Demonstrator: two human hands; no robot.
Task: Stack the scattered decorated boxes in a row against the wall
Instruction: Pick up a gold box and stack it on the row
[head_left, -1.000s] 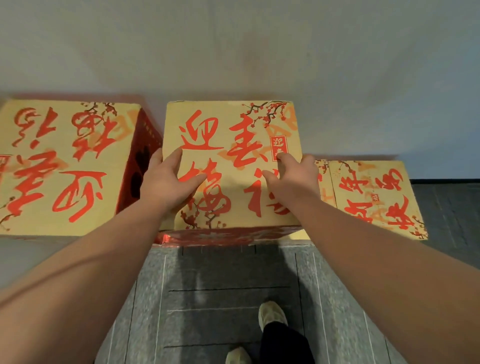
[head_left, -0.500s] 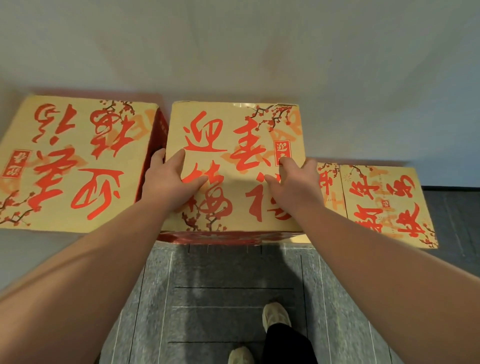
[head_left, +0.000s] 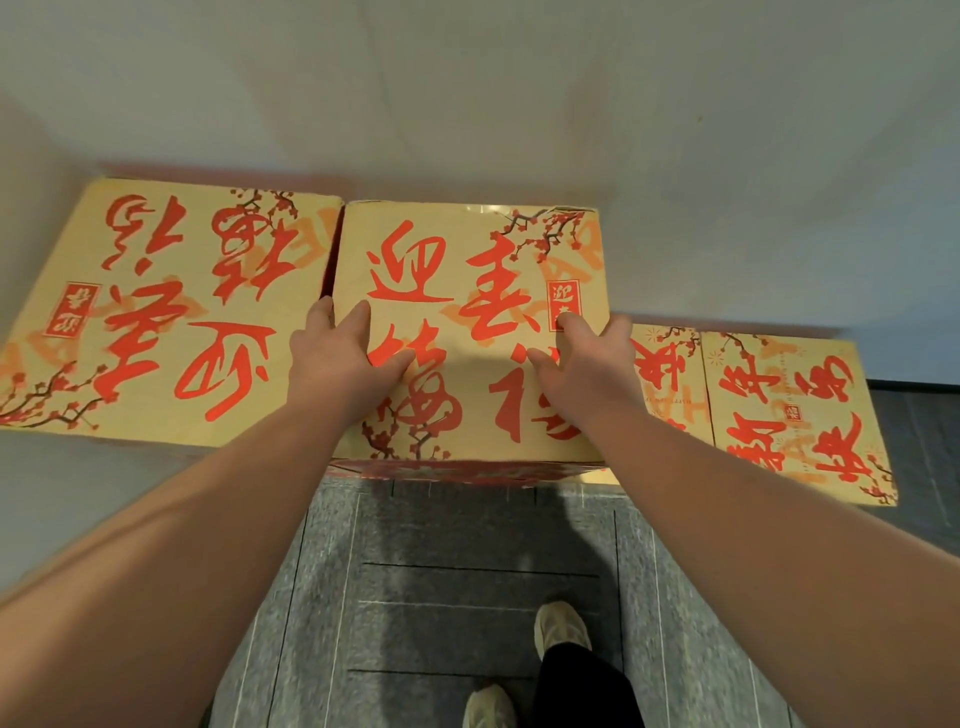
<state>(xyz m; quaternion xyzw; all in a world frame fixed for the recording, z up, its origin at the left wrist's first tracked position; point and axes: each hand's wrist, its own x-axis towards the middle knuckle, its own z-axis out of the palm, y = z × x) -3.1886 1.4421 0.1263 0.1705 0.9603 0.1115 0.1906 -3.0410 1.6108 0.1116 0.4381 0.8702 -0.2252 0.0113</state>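
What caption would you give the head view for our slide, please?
Both hands, left and right, press flat on the middle box, beside the left box, above the lower boxes.

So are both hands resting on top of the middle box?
Yes, the left hand and right hand lie flat on the middle box, fingers spread across its top.
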